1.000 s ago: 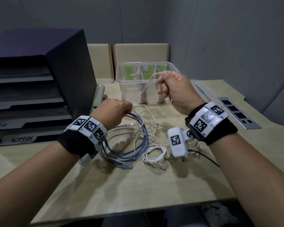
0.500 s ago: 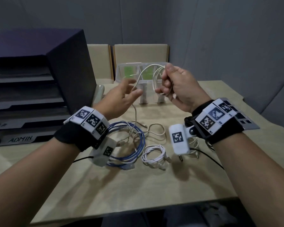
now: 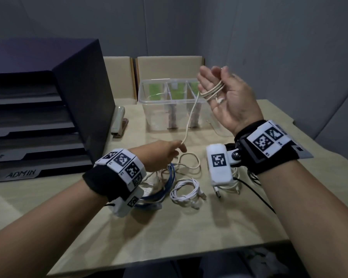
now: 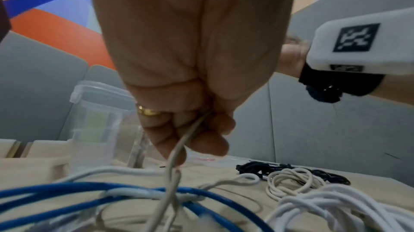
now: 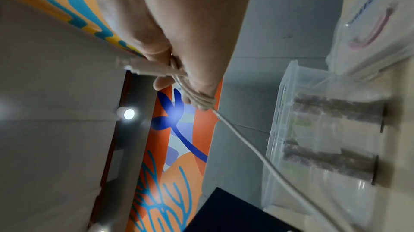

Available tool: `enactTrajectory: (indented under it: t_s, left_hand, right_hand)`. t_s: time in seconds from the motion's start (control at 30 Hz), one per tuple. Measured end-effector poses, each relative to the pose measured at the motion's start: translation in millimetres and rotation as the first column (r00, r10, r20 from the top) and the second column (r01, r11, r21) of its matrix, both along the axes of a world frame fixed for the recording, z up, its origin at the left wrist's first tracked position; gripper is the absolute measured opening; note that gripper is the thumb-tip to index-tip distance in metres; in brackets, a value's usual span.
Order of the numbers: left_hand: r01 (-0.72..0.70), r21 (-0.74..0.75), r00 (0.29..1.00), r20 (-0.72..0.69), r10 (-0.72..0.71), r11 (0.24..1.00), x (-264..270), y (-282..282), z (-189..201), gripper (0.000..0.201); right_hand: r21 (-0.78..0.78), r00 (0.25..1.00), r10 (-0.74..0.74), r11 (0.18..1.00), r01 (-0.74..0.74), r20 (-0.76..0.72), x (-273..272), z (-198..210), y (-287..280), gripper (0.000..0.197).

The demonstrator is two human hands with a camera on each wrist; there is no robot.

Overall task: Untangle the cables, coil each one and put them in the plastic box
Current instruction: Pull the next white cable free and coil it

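Note:
My right hand (image 3: 227, 101) is raised in front of the clear plastic box (image 3: 163, 80), palm towards me. Several turns of a cream cable (image 3: 212, 92) are wound round its fingers, and the connector lies on the palm. In the right wrist view the thumb (image 5: 163, 83) pins the turns. The free strand (image 3: 189, 119) runs down to my left hand (image 3: 165, 153), which pinches it just above the table. Under that hand lie a blue cable (image 3: 170, 177) tangled with pale ones, and a coiled white cable (image 3: 186, 190).
A black file tray labelled ADMIN (image 3: 38, 117) stands at the left with a stapler (image 3: 118, 123) beside it. A clear plastic bag (image 3: 219, 129) lies right of the box. A cream coil (image 4: 291, 181) and a black cable (image 4: 268, 166) lie under my right wrist.
My right hand has risen and turned palm towards me, with the cream cable now wound round its fingers. My left hand has dropped from near the box to the table and taken the strand.

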State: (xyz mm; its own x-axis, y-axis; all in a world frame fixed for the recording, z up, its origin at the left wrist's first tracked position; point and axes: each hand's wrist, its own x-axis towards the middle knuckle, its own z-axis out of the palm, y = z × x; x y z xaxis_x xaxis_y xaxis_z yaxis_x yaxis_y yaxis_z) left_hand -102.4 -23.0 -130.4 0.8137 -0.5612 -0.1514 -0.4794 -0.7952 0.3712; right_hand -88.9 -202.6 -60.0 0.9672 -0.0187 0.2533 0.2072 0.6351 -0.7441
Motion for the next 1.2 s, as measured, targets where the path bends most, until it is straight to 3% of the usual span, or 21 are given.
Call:
enactTrajectory:
  t_s: [0.07,0.13,0.2,0.3,0.4,0.43,0.5,0.6,0.67,0.8,0.93,1.1,1.2]
  left_hand:
    - [0.041,-0.015,0.999,0.018,-0.041,0.999,-2,0,1,0.028]
    - [0.07,-0.085,0.994,0.086,-0.063,0.994,-3,2,6,0.024]
    - [0.091,-0.169,0.981,0.187,-0.059,0.981,-2,6,14,0.02]
    - [0.103,-0.325,0.956,0.293,-0.003,0.94,0,9,27,0.018]
    - [0.076,-0.533,0.93,0.342,0.133,0.843,4,8,36,0.017]
    - [0.05,-0.572,0.913,0.358,0.195,0.819,7,8,37,0.018]
    - [0.001,-0.61,0.873,0.388,0.297,0.792,13,7,39,0.02]
    - [-0.055,-0.615,0.864,0.366,0.346,0.787,20,8,41,0.023]
    - [-0.066,-0.606,0.905,0.298,0.303,0.793,20,8,42,0.026]
    - [-0.042,-0.69,0.99,0.07,0.124,0.722,9,4,45,0.032]
    - [-0.021,-0.692,0.999,0.008,0.038,0.722,4,-2,42,0.025]
    - [-0.089,-0.785,0.995,-0.037,0.097,0.613,11,0,37,0.031]
    - [-0.096,-0.793,0.992,-0.025,0.125,0.602,13,-1,38,0.036]
  right_hand:
    - [-0.157,0.996,-0.092,0.983,0.094,0.018,5,-8,-1,0.024]
    - [-0.372,0.979,-0.187,0.906,0.203,0.08,9,-17,-1,0.025]
    - [-0.619,0.952,-0.259,0.724,0.305,0.166,11,-25,0,0.027]
    - [-0.845,0.949,-0.217,0.44,0.304,0.228,7,-28,1,0.024]
    - [-0.916,0.977,-0.107,0.342,0.208,0.182,2,-27,4,0.025]
    - [-0.916,0.985,-0.075,0.363,0.171,0.154,1,-27,5,0.028]
    - [-0.87,0.996,-0.001,0.486,0.082,0.093,0,-31,9,0.033]
    - [-0.762,0.994,0.104,0.647,-0.034,0.044,-3,-33,15,0.023]
    - [-0.681,0.988,0.154,0.724,-0.108,0.007,-6,-30,15,0.022]
    - [-0.492,0.972,0.225,0.841,-0.226,-0.061,-6,-26,15,0.033]
    - [-0.477,0.985,0.165,0.862,-0.169,-0.05,-2,-29,17,0.035]
    - [-0.716,0.995,0.07,0.698,0.001,0.069,2,-41,11,0.029]
    - [-0.718,0.996,0.048,0.695,0.025,0.081,1,-44,10,0.014]
